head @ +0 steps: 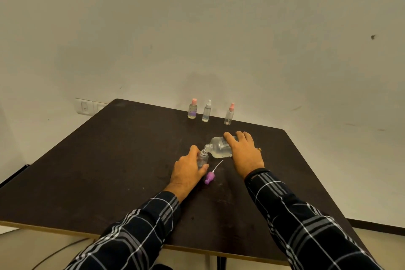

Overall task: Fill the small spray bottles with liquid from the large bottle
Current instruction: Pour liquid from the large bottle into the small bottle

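So this is mid-pour, the actual filling step. The right hand (244, 153) has its fingers (230, 138) wrapped over the top of the large bottle (219, 148), which is tipped nearly flat with its mouth right at the open neck of the small spray bottle (202, 159). The left hand (188, 171) steadies that little one upright on the tabletop (109, 160), index finger curled round the far side and thumb on the near side, so both hands are holding something. Too small to tell how full it is, and I can't really make out the stream. Its purple spray head (209, 177) lies on its side just beside the left thumb, dip tube pointing away. I'd guess the next move needs a gentle tilt back of the big bottle before the small one overflows, then grabbing that purple head and screwing it on. Three capped spray bottles (206, 111) stand in a row at the far edge, well apart from both hands.
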